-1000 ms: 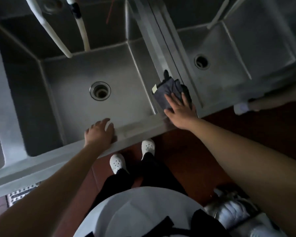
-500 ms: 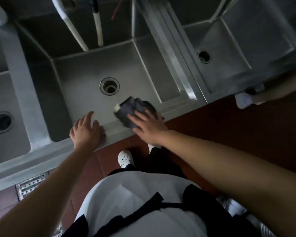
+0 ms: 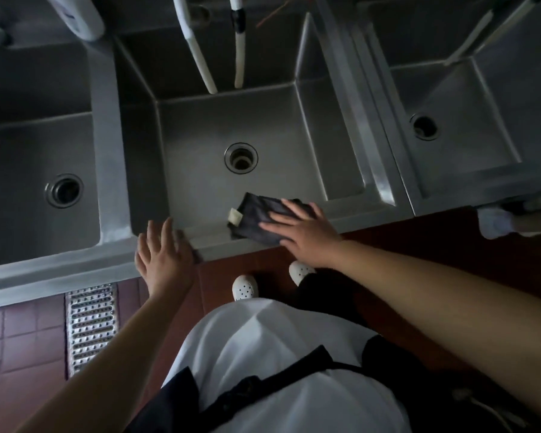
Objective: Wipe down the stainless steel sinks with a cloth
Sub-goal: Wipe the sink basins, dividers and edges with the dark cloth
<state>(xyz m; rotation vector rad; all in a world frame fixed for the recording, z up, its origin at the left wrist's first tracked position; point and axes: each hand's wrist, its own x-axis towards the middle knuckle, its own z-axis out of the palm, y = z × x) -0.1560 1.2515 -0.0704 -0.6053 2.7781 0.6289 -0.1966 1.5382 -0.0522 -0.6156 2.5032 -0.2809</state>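
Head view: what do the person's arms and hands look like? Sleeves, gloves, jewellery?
Both forearms are bare from the bottom edge of the frame to the wrist, with no sleeves showing. The left hand and the right hand wear no gloves. No watch, bracelet or ring is visible, though the light is dim. No markings can be made out on either arm.

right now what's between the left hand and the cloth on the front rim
Head view: only bare steel front rim separates the left hand from the dark cloth, which the right hand presses flat.

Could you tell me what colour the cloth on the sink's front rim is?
Dark grey cloth with a pale tag at its corner, shown in the head view.
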